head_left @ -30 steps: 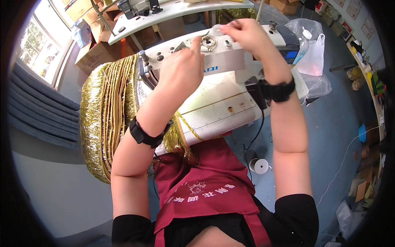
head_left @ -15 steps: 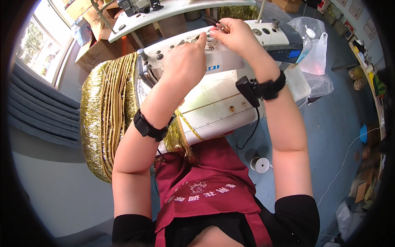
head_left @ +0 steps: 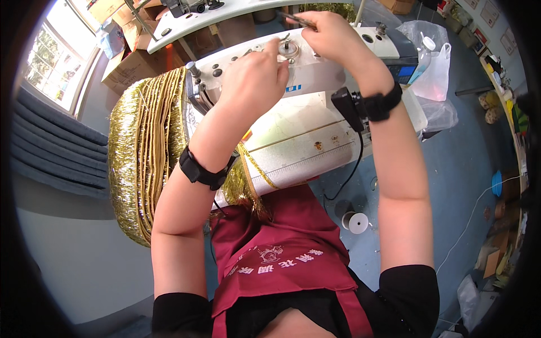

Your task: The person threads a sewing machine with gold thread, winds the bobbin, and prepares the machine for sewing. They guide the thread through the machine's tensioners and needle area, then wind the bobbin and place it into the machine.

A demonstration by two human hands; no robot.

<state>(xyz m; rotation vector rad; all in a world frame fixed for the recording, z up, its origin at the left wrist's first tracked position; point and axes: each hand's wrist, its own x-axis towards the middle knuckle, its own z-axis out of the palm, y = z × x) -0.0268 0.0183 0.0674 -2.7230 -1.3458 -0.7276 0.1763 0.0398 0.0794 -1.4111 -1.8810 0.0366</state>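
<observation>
Two bare hands are raised over the top of a white sewing machine (head_left: 315, 96), which lies at about 12 o'clock from the person's body. The left hand (head_left: 256, 76) rests on the upper side of the machine, at 11 o'clock. Its fingers are bent together, and the fingertips (head_left: 280, 63) are at a small round metal knob (head_left: 288, 49). If they really pinch the knob or a thread, I cannot tell, because it is too small to see. The right hand (head_left: 332, 35) is a little further away, at 12 o'clock, just beside the left one. Its fingers are closed around a thin dark tool (head_left: 297, 19), and the end of the tool sticks out toward 11 o'clock.

Each wrist carries a black band. On the right wrist band (head_left: 383, 104) a small black box (head_left: 345, 107) is attached, and a black cable (head_left: 354, 169) hangs down from it over the front edge of the machine's table.

A big pile of gold fringe trim (head_left: 141, 152) lies at 9 to 10 o'clock, touching the left end of the machine, and one strip of it runs under the left forearm to the lap. The person wears a dark red apron (head_left: 276, 253) at 6 o'clock. On the blue floor at 4 o'clock stands a white spool (head_left: 356, 222). A clear plastic bag (head_left: 431, 62) hangs at 1 o'clock, beside the right end of the machine. Cardboard boxes (head_left: 132, 62) stand at 10 o'clock near the window.
</observation>
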